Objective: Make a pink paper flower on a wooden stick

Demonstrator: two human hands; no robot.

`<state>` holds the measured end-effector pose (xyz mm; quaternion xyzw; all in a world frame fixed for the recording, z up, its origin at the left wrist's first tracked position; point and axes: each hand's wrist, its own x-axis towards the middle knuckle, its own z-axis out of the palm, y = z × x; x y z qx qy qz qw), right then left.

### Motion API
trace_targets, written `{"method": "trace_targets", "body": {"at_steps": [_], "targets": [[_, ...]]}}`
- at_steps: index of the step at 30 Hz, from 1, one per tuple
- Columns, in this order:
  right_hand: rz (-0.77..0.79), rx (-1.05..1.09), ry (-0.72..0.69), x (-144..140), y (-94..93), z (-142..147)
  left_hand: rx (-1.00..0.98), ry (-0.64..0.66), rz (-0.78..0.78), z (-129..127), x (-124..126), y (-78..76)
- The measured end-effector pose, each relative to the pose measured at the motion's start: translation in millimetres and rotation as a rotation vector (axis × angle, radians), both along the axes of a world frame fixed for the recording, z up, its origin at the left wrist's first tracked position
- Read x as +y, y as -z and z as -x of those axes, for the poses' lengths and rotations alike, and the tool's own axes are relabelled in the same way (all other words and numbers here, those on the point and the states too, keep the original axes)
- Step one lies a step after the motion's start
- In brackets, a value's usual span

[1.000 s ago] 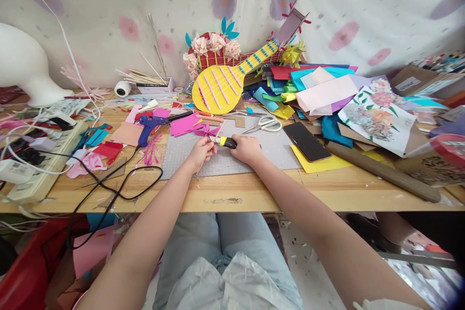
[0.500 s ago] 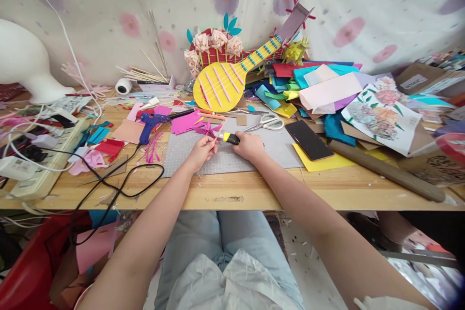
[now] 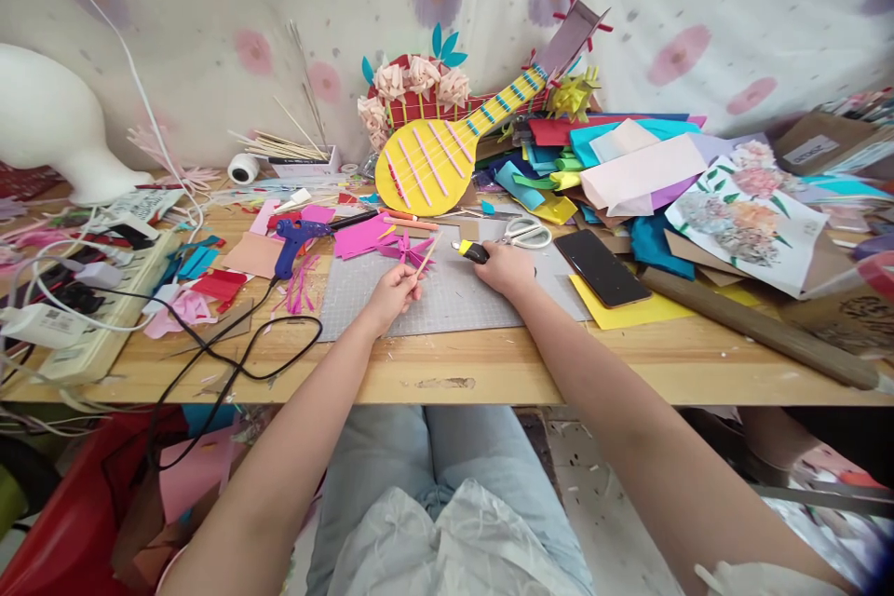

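My left hand (image 3: 395,292) is closed on a thin wooden stick (image 3: 428,255), which slants up to the right over the grey cutting mat (image 3: 453,309). Just behind the stick, magenta strips shaped like a flower (image 3: 405,248) show; whether they touch it I cannot tell. A yellow and black utility knife (image 3: 473,250) is in my right hand (image 3: 508,268), its tip pointing left toward the stick, with a gap between them. Scissors with pale handles (image 3: 529,233) lie just beyond my right hand. Magenta paper sheets (image 3: 359,235) are on the mat's far left corner.
A blue glue gun (image 3: 296,242) and its black cable lie left of the mat. A yellow paper lute (image 3: 421,169) leans at the back. On the right are a phone (image 3: 602,268), a long brown roll (image 3: 754,326) and piled coloured paper (image 3: 632,166).
My right hand has drawn the knife to the right, away from the stick and my left hand. More of the stick now shows. The whole view has shifted slightly.
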<state>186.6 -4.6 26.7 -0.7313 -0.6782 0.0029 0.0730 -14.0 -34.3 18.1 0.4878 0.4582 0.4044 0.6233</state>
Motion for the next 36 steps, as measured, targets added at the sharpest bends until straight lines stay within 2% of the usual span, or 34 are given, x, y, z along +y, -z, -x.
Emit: {"method": "trace_targets", "body": {"at_steps": [5,10,12,16,22,25,27,31,36], "targets": [[-0.029,0.027,0.031,-6.0,-0.8,1.7,-0.003,-0.007,0.015,-0.2,1.2,0.6],[0.006,-0.01,-0.24,-21.9,0.5,24.9,-0.031,0.003,0.003,0.2,2.5,0.9],[0.029,-0.029,-0.271,-24.6,0.9,31.3,-0.035,0.004,-0.002,0.7,2.8,1.3],[0.017,-0.024,-0.175,-18.3,1.3,30.0,-0.017,0.021,0.007,1.5,3.0,1.9],[-0.026,0.074,0.054,4.7,-2.3,-0.1,0.004,0.041,0.018,3.3,-0.7,-0.1],[-0.036,0.08,0.117,3.6,-3.3,-7.4,0.003,0.025,0.0,2.2,-1.4,0.1],[-0.047,0.056,0.039,-4.5,-2.6,-2.1,-0.006,0.006,-0.019,0.7,-0.7,1.0],[0.008,-0.02,-0.232,-24.4,-0.8,22.0,-0.031,0.0,-0.034,-0.9,0.5,2.1],[0.051,-0.034,-0.276,-28.9,-0.4,35.2,-0.026,-0.013,-0.023,-0.3,-1.1,0.2]]}}
